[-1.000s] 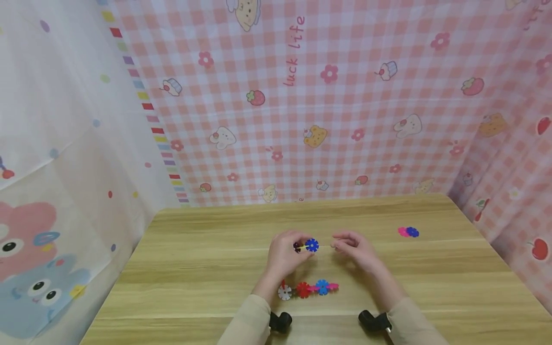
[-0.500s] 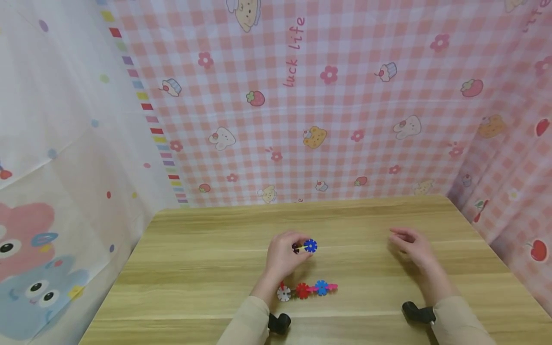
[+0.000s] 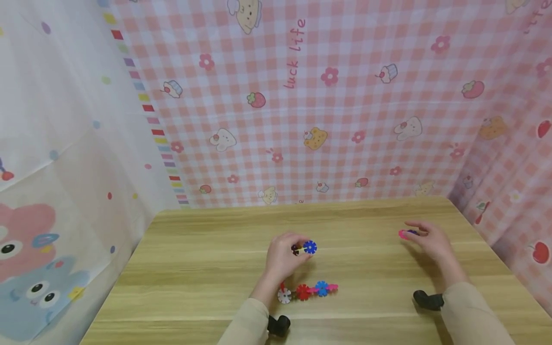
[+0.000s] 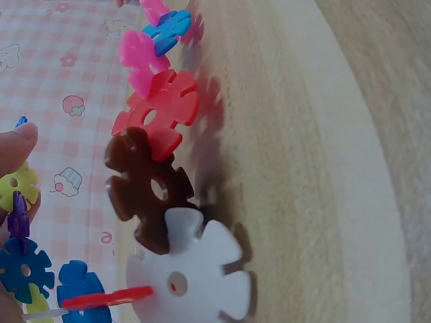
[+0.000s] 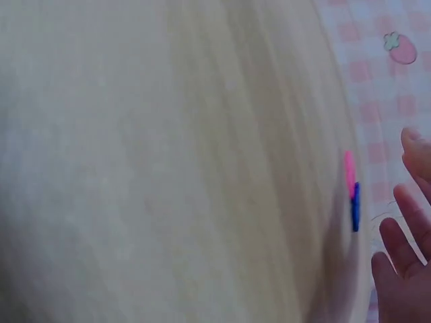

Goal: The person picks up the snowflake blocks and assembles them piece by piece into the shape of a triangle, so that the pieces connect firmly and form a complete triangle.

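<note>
My left hand (image 3: 282, 256) pinches a linked string of notched plastic snowflake discs above the table, a dark blue disc (image 3: 310, 247) at its right end. Yellow (image 4: 25, 183) and purple (image 4: 19, 219) discs of that string show beside the thumb in the left wrist view. My right hand (image 3: 434, 245) is around a pink disc (image 5: 349, 173) and a dark blue disc (image 5: 355, 207) that overlap on the table. Its fingers are spread and apart from them in the right wrist view.
Nearer me lies a second string of discs: white (image 3: 284, 296), brown (image 4: 151, 188), red (image 3: 304, 292), pink and light blue (image 3: 321, 288). The wooden table (image 3: 207, 273) meets a pink checked curtain (image 3: 258, 124) behind. Black camera mounts (image 3: 279, 326) jut from both wrists.
My right hand has moved away from the left hand, rightward across the table, to the pink and dark blue discs. The left hand stays in place with its string.
</note>
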The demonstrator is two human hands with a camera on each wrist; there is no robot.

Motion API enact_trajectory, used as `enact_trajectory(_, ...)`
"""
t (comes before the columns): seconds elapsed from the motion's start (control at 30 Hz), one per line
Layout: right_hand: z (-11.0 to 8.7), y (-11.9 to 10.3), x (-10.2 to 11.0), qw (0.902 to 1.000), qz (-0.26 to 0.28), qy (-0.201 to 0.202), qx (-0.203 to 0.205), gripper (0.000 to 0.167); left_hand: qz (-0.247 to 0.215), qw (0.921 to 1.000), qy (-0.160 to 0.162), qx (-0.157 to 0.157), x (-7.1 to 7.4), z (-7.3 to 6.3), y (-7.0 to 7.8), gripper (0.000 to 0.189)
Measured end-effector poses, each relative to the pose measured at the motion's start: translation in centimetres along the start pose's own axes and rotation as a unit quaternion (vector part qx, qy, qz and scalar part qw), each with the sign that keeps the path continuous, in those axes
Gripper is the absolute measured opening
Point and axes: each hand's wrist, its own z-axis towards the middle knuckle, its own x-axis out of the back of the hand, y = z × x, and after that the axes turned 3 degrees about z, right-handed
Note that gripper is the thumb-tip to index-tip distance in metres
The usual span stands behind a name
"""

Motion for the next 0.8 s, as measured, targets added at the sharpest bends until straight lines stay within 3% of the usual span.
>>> enact_trajectory(0.33, 0.3, 2.2, -0.6, 0.9955, -0.068, 0.014, 0.065, 0.051, 0.005, 0.9999, 0.011, -0.008, 0.0, -0.1, -0.2, 0.033)
enact_trajectory(0.57, 0.3, 2.6, -0.5, 0.9945, -0.09, -0.008, 0.052, 0.055, 0.012, 0.9998, 0.012, -0.012, -0.1, -0.1, -0.3, 0.033)
enact_trajectory(0.8, 0.5, 2.7, -0.8, 0.9911, -0.118, 0.008, 0.062, 0.048, 0.012, 0.9998, 0.014, -0.013, -0.1, 0.0, -0.4, 0.033)
